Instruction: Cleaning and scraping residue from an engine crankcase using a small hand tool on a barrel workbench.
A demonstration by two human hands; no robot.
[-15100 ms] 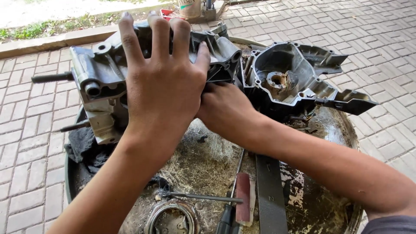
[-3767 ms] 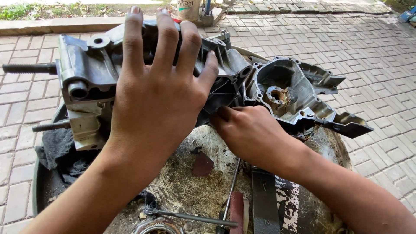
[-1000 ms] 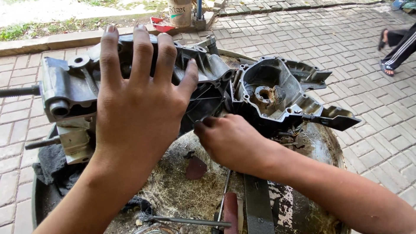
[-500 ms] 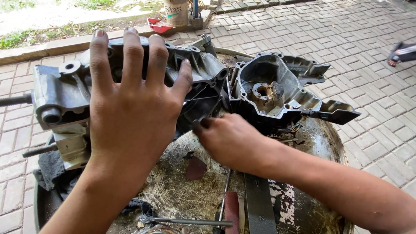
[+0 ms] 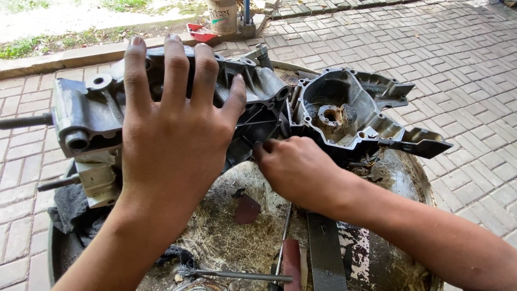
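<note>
A grey metal engine casing (image 5: pixel 91 116) lies across a rusty round drum top (image 5: pixel 404 178). My left hand (image 5: pixel 175 129) is spread flat over the casing's left half, fingers apart, pressing on it. My right hand (image 5: pixel 299 167) reaches under the casing's middle, fingertips curled against its lower edge; whether they pinch anything is hidden. The open right half of the casing (image 5: pixel 344 116) shows a round bearing seat.
On the drum lie a flat metal bar (image 5: pixel 326 253), a thin rod (image 5: pixel 237 275), a reddish scrap (image 5: pixel 247 207) and a dark rag (image 5: pixel 72 207). Brick paving surrounds it. A bucket (image 5: pixel 223 15) and a red dish (image 5: pixel 202 33) stand by the kerb.
The view has shifted slightly, so the casing sits a little to the right and lower. Both hands stay on the casing in the same places.
</note>
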